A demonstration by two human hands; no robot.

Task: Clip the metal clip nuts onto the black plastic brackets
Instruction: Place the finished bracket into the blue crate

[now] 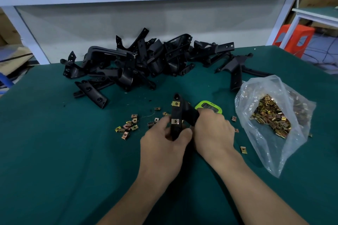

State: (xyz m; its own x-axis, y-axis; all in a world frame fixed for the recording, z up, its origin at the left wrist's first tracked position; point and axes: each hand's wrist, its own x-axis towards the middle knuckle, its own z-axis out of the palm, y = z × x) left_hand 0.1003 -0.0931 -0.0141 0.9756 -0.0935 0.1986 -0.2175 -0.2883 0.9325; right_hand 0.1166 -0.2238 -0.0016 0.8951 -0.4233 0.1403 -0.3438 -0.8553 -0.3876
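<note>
Both my hands hold one black plastic bracket [177,113] upright above the middle of the green table. My left hand [164,144] grips its lower end between thumb and fingers. My right hand [212,129] curls round the bracket's right arm. Two metal clip nuts sit on the bracket, one near the top [176,103] and one lower down [175,121]. Several loose clip nuts [129,125] lie on the table left of my hands. A clear plastic bag [270,115] full of clip nuts lies at the right.
A heap of black brackets [139,60] fills the back of the green table [54,151]. A green timer [208,107] lies just behind my right hand. Single clip nuts [243,150] are scattered near the bag. An orange stool [292,36] stands beyond the table's right corner.
</note>
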